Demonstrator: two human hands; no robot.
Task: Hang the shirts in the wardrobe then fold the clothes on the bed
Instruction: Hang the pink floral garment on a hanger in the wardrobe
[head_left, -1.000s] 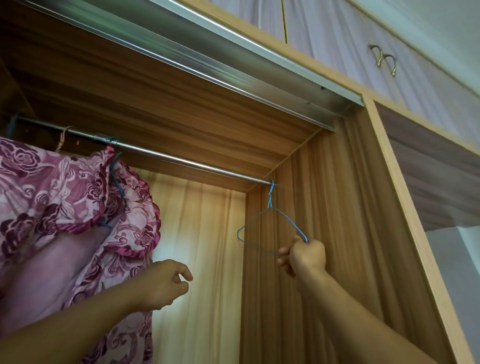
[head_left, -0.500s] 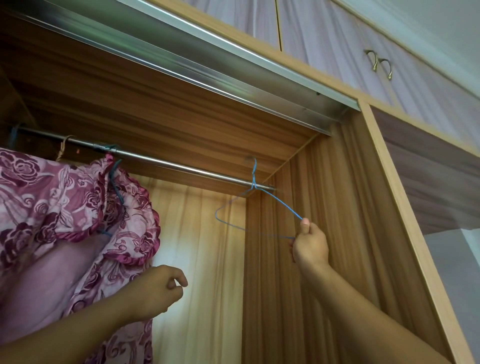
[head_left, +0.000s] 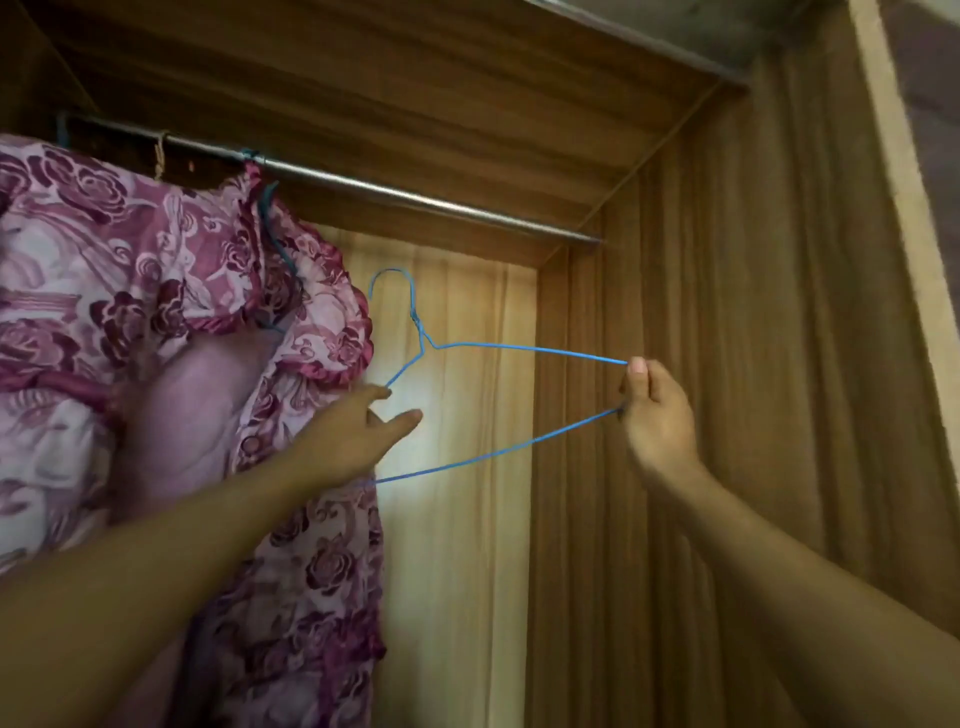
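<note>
The blue wire hanger (head_left: 519, 348) hangs on nothing: it is held in the air below the metal rail (head_left: 415, 201), its hook clear of the rail and curving back toward the rail's left end. It carries no garment. The right hand (head_left: 657, 415) holds it below the right end of the rail, with the thumb on top and the other fingers curled under, pinching the corner where the upper wire and the bottom wire meet. The left hand (head_left: 358, 431) is lower and further left under the rail, with its fingers straight and apart. Its index fingertip lies at the hanger's left sloping wire; I cannot tell whether it presses on the wire. The hanger's left corner is hidden behind this hand and wrist.

At the left end of the rail a purple floral shirt (head_left: 156, 260) hangs on a second blue hanger (head_left: 270, 218), whose hook goes over the rail. The shirt's frilled edge is just beside the free hanger's hook. A loop of string (head_left: 161, 156) is tied around the rail, left of that hook. The rail's right end meets the wardrobe's wooden side wall (head_left: 727, 364).
</note>
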